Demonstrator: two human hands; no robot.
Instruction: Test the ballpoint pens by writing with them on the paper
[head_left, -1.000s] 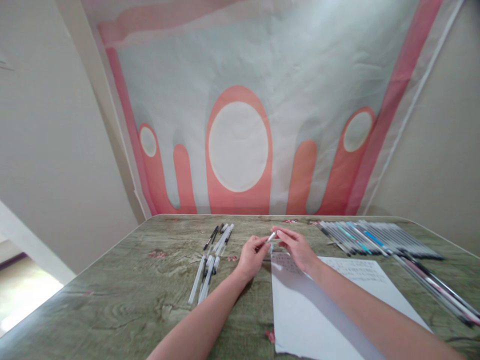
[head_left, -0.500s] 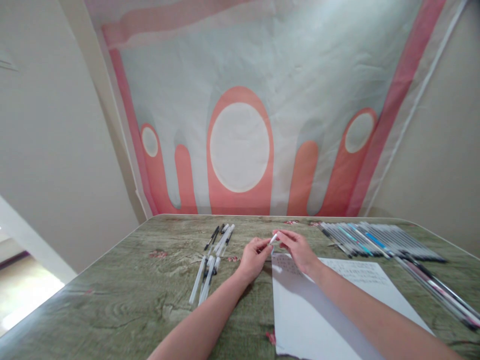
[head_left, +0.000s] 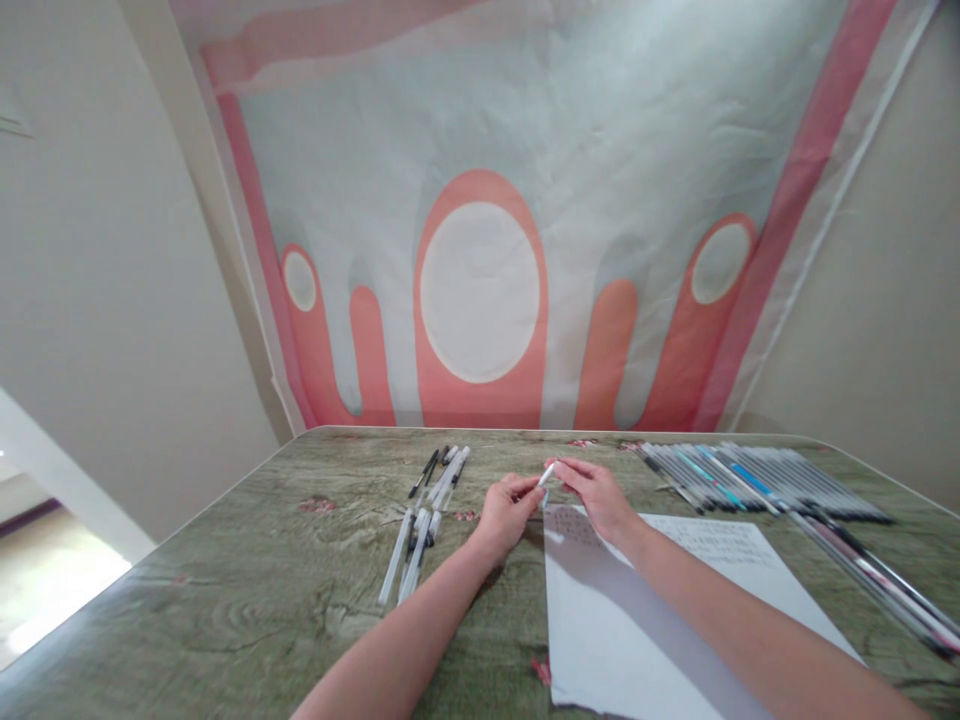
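Note:
Between my two hands, above the top left corner of the sheet of paper [head_left: 622, 620], is a short white pen [head_left: 547, 475], tilted up to the right. My left hand [head_left: 506, 510] pinches its lower end, and my right hand [head_left: 598, 497] has thumb and fingers closed at its upper end. A small bluish tip shows just below the left fingers. Handwriting covers the top part of the paper; my right forearm hides some of the sheet. Left of my hands lie clear pen barrels [head_left: 396, 557] and black pen parts [head_left: 424, 474] in two loose groups.
A long row of grey and blue pens or refills [head_left: 817, 483] lies at the back right. Several longer pens [head_left: 874, 575] run towards the right edge. The wood-patterned table [head_left: 225, 590] ends at a patterned wall covering [head_left: 480, 400].
Both hands stay in almost the same place with the white pen between them. Slightly more of the pen shows between the fingers now. The things on the table have not moved.

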